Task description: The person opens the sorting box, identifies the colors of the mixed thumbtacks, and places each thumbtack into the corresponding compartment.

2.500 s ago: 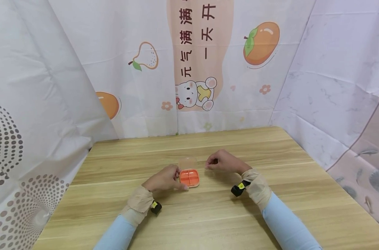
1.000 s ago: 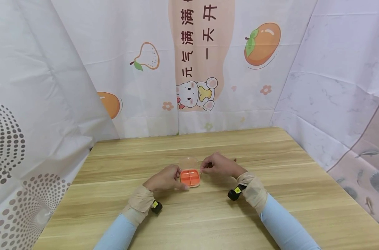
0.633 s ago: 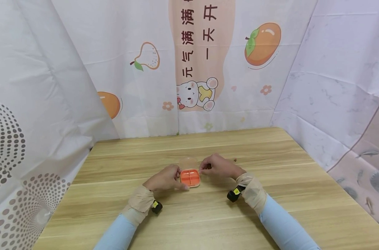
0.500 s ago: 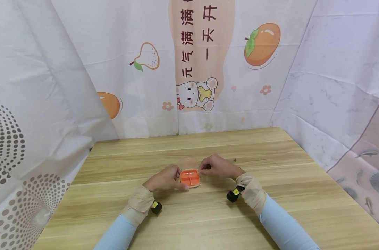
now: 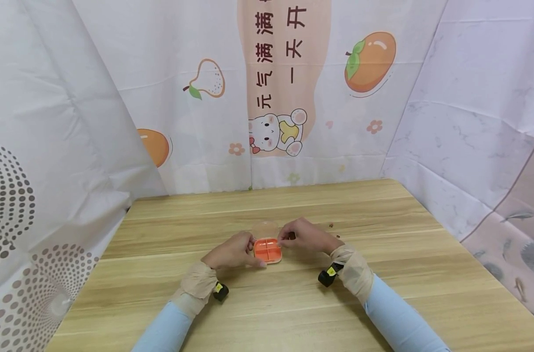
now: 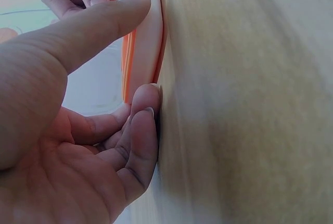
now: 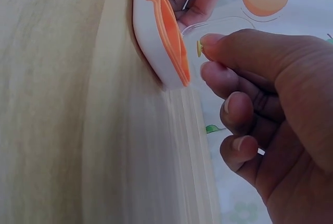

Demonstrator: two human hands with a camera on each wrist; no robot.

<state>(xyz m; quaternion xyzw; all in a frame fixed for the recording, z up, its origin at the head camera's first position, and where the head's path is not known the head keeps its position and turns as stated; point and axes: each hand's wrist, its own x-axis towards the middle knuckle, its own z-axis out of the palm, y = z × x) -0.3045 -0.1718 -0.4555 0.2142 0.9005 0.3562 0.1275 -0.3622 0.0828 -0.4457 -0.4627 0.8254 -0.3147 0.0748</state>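
Observation:
An orange pill box (image 5: pixel 267 251) with divided compartments and a white outer shell lies on the table, its clear lid (image 5: pixel 265 228) tipped back behind it. My left hand (image 5: pixel 233 251) holds the box from the left, thumb along the near side and fingers at the left back corner. Close to the box's right back corner, my right hand (image 5: pixel 305 235) pinches a small thin yellow piece (image 7: pixel 199 48) between thumb and index finger. The right wrist view shows that piece just above the box's rim; its exact kind is too small to tell.
Two tiny dark reddish-brown bits, one a speck (image 5: pixel 331 225), lie on the wooden table (image 5: pixel 267 308) right of my right hand. A printed cloth (image 5: pixel 205 122) hangs behind the table's far edge, with more cloth at both sides.
My right hand has moved left to the box's right back corner, uncovering the dark bits on the table. My left hand and the box have stayed in place.

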